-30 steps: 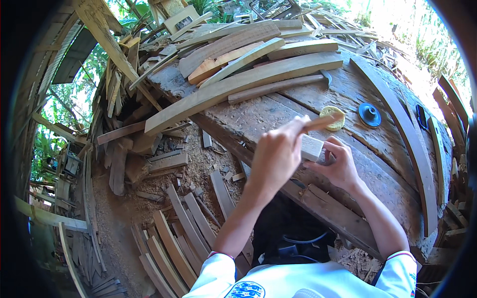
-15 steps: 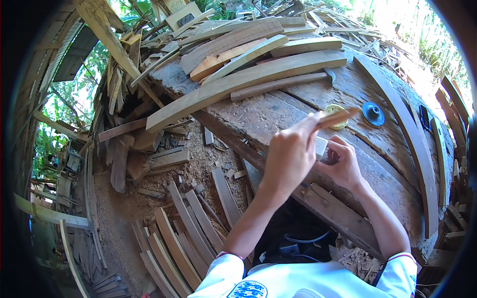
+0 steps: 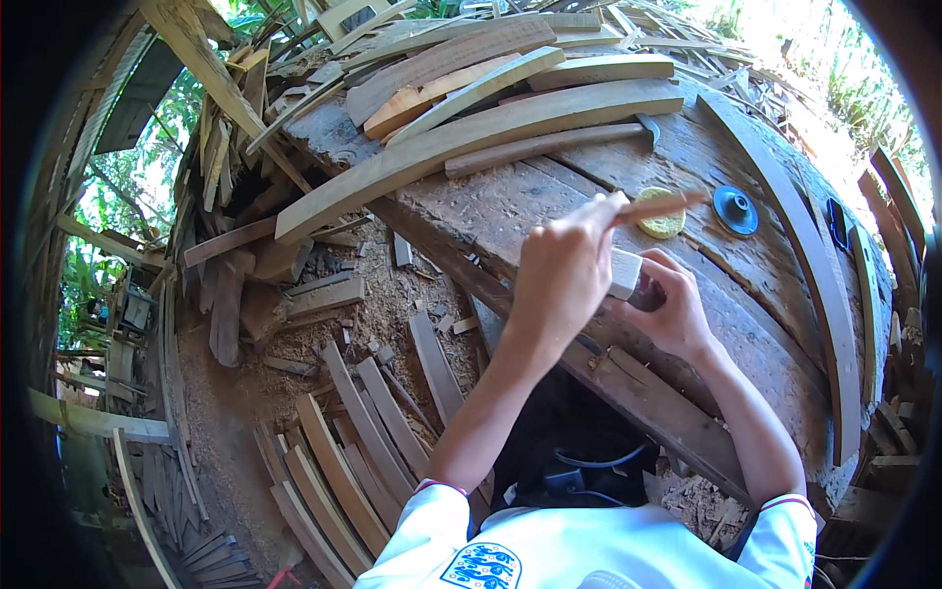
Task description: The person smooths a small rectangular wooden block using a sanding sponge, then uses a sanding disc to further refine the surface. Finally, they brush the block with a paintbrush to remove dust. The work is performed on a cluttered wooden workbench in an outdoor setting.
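Over the workbench, my left hand [image 3: 561, 270] is closed around a slim brown wooden piece [image 3: 665, 205], whose free end points right. I cannot tell whether it is a handle or a plain stick. My right hand [image 3: 675, 302] grips a pale, whitish block [image 3: 625, 273] with thumb and fingers, close beside the left hand. The left hand partly hides the block's near side. Just beyond the hands, a round yellow pad [image 3: 662, 225] lies on the bench. To its right is a blue round disc with a raised hub [image 3: 736, 211].
Curved planks [image 3: 471, 155] lie stacked across the bench [image 3: 775, 339]'s far left, beside a tool with a long wooden handle [image 3: 545, 148]. A long dark curved board [image 3: 800, 255] runs along the right. Curved slats [image 3: 339, 476] and wood chips cover the ground at left.
The wooden piece and both hands have shifted slightly left in view, and more of the pale block shows. The whole view has moved a little. Both grips stay closed.
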Motion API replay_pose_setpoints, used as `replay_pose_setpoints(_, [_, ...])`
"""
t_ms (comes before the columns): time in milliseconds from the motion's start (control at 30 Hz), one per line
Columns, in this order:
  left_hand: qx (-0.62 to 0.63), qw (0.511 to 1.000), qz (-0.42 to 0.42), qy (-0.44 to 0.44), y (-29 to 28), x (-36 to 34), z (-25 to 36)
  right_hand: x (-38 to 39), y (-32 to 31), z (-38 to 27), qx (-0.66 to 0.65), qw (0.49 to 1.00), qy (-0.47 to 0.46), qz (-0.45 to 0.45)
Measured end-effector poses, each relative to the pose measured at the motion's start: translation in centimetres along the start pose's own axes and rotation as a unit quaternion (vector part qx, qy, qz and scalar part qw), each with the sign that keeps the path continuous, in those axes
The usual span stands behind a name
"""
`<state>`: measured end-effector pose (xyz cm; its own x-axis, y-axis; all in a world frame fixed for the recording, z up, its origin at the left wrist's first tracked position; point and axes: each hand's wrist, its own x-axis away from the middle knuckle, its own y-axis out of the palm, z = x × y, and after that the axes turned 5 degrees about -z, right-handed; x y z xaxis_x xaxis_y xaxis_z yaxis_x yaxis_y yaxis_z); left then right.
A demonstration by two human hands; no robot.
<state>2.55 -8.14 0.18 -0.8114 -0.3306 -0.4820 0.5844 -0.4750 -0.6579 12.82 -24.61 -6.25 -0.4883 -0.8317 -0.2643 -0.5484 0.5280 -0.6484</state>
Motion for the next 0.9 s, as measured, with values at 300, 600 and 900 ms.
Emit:
replay_pose_setpoints(300, [0.235, 0.966, -0.104, -0.003, -0.6, 0.9, 2.4, 0.4, 0.8, 1.9, -0.029, 0.999, -0.024, -0.003])
replay_pose_setpoints(600, [0.057, 0.997, -0.022, 0.055, 1.5, 1.4, 3.1, 0.2, 1.4, 1.7, -0.058, 0.998, -0.030, 0.024])
replay_pose_setpoints(900, [0.034, 0.999, 0.001, -0.027, -1.4, -0.2, 0.3, 0.0, 0.3, 0.6, -0.019, 1.000, -0.017, -0.005])
